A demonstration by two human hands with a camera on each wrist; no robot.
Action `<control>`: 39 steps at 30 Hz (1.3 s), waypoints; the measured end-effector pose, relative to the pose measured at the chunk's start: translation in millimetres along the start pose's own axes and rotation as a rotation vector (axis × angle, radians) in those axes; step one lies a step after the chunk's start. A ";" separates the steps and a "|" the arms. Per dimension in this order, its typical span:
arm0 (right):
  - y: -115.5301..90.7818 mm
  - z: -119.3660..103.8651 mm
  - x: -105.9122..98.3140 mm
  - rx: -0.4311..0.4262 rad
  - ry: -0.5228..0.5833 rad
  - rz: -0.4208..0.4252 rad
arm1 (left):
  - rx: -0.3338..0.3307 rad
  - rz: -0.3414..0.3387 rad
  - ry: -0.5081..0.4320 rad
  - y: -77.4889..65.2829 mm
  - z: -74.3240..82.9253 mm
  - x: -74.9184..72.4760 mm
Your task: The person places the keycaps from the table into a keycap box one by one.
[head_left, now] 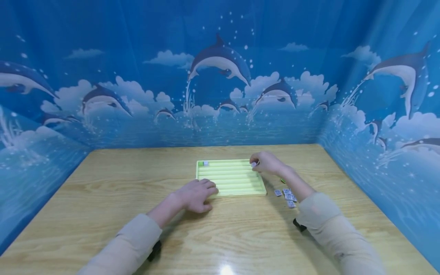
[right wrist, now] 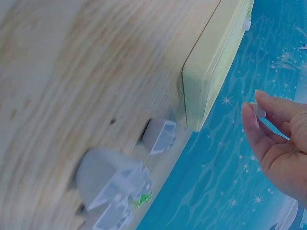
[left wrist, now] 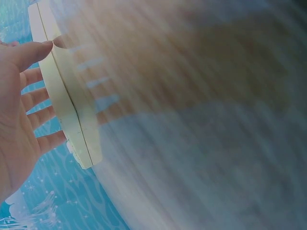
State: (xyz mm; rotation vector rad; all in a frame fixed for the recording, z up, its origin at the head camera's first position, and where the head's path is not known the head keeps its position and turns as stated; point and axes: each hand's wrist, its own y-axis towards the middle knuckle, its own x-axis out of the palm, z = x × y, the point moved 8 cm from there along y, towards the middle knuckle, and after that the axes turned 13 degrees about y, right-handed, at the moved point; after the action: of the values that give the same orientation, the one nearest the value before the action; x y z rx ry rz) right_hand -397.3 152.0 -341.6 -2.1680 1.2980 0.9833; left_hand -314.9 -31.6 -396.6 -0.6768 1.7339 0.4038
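Observation:
A pale green ridged tray lies on the table. My left hand rests at its front left corner, fingers spread over the tray and the thumb near the front edge. In the left wrist view the thumb touches the tray's side. Over the tray's back right corner, my right hand pinches a small white tile between thumb and fingers. In the tray's back left corner a green tile and a white tile sit side by side in the farthest row.
Right of the tray, under and beside my right forearm, lie several loose white tiles, some overlapping. A green piece lies just behind them. A blue dolphin-print curtain closes off the wooden table at the back and sides.

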 end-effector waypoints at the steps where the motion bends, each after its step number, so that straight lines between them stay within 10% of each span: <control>1: 1.8 -0.8 1.3 -0.003 0.000 -0.003 | -0.001 0.000 0.002 0.2 0.0 0.0; 39: 87.5 -48.7 51.4 -0.073 -0.085 0.002 | 0.017 0.020 0.023 1.6 -0.3 -0.1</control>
State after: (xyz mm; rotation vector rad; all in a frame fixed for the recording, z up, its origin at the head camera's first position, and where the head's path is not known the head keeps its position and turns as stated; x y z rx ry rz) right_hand -441.3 48.6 -348.4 -2.1534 1.2429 1.1277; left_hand -316.1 -30.6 -396.6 -0.6543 1.7648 0.3956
